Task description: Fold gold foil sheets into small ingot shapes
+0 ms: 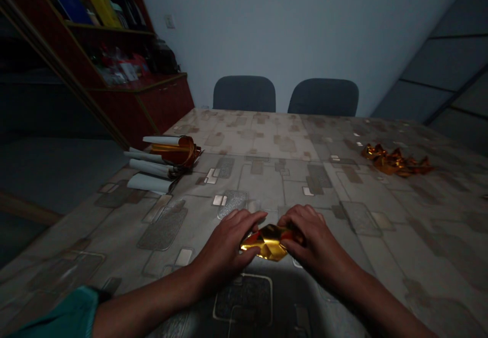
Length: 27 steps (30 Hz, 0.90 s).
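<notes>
Gold foil, long axis left-to-right

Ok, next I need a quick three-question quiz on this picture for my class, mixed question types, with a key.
1. True or false: the left hand and right hand both touch the gold foil.
2. How many chairs show beyond the table? A) one B) two C) three
3. Fill in: the folded pieces lie to the right in the picture; the curled sheets lie to the ____.

Key: 1 true; 2 B; 3 left.
</notes>
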Each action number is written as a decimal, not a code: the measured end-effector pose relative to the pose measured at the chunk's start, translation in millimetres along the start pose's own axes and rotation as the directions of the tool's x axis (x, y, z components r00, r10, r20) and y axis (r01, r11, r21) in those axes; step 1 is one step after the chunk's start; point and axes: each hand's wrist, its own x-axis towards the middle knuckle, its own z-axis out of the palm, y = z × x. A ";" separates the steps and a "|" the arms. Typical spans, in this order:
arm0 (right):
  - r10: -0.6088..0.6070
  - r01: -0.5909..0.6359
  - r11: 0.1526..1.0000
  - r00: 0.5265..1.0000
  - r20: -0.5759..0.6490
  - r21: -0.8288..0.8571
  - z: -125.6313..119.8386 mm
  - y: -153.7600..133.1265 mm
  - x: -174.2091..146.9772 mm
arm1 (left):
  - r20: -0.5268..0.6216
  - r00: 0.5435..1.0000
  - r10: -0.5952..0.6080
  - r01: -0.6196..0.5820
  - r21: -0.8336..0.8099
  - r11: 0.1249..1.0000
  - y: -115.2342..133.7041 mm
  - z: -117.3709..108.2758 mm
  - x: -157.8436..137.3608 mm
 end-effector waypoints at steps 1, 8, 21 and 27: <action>-0.024 0.025 0.999 1.000 -0.010 0.024 -0.9 -1.0 0.5 | -0.018 1.000 0.025 -0.025 0.006 1.000 0.9 -0.4 0.0; -0.317 0.315 0.948 0.943 -0.103 -0.037 -7.1 -2.7 -1.8 | -0.141 0.943 0.302 -0.270 0.207 0.940 -1.5 1.2 -5.6; -0.304 0.314 0.947 0.943 0.135 -0.063 -7.1 2.4 -6.9 | -0.041 0.893 0.449 -0.382 0.462 0.801 -6.3 2.8 -10.4; -0.355 0.363 0.926 0.931 0.085 -0.105 -6.6 -0.1 -6.3 | -0.019 0.891 0.454 -0.387 0.491 0.780 -6.2 4.8 -11.9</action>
